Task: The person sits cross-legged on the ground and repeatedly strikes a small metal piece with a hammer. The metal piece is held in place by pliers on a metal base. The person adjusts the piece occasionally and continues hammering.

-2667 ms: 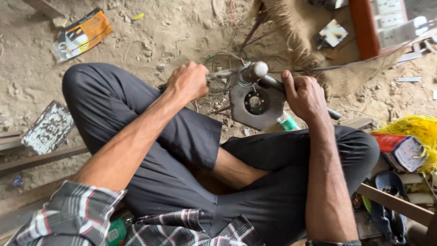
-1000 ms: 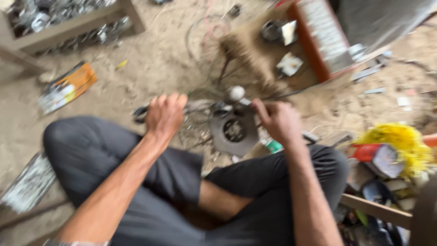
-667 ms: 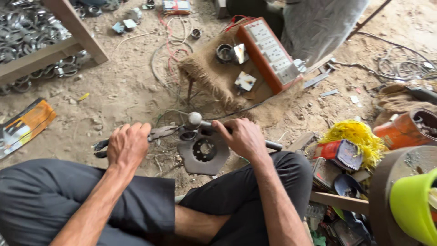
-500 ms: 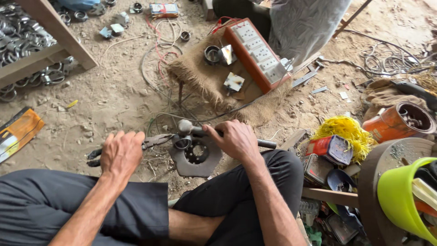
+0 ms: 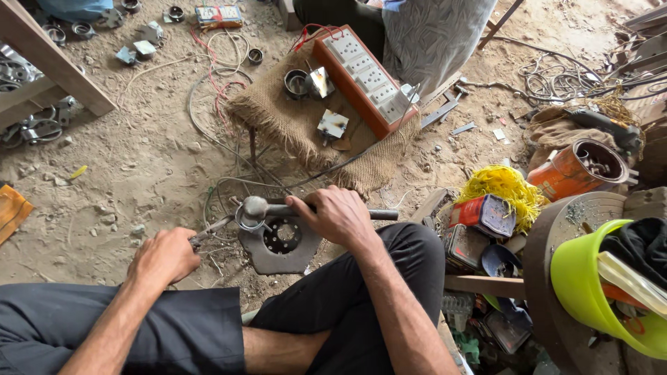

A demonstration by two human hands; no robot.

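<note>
I sit cross-legged on a dirt floor. My right hand [image 5: 338,217] grips the shaft of a grey metal hammer [image 5: 258,206] whose round head rests by a small metal ring [image 5: 244,221]. My left hand [image 5: 164,257] is closed on the handles of pliers [image 5: 210,230], whose jaws reach toward that ring. Under the ring lies a dark steel plate [image 5: 281,243] with a central hole circled by small holes.
A burlap-covered stool [image 5: 292,125] carries an orange switch board [image 5: 358,76] and metal parts. Wires [image 5: 215,104] loop across the dirt. A wooden frame [image 5: 42,62] stands far left. At right are a green bucket [image 5: 590,285], yellow twine [image 5: 500,184] and an orange can [image 5: 577,167]. Another person's clothing [image 5: 431,31] shows at top.
The view swung up and to the right, so the hands and plate now sit lower left. Both hands kept their grip on hammer and pliers over the plate.
</note>
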